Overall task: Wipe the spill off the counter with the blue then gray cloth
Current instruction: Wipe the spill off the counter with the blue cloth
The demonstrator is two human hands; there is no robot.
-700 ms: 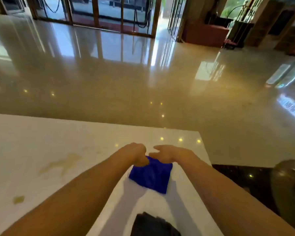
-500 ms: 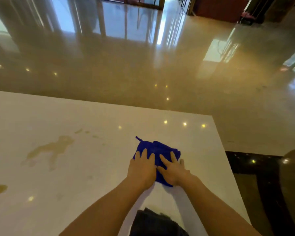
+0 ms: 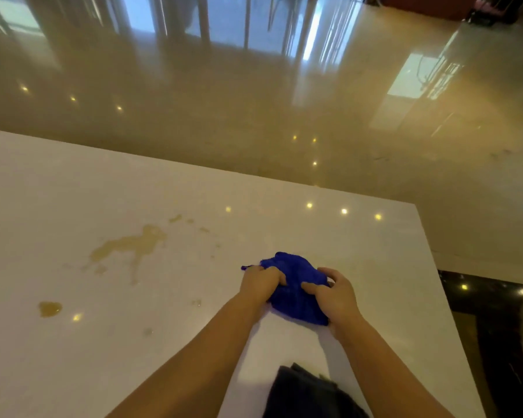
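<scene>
A blue cloth lies bunched on the white counter, right of the middle. My left hand grips its left side and my right hand grips its right side, fingers curled into the fabric. A yellowish-brown spill spreads on the counter to the left of the cloth, with a separate small puddle nearer the front left and a few drops around. A dark gray cloth sits at the counter's near edge, between my forearms.
The counter's far edge and right edge drop to a glossy beige floor. A dark polished surface lies right of the counter.
My hands lay flat on the spread blue cloth before; now their fingers have closed and gathered it into a bunch. The view has tilted further down.
</scene>
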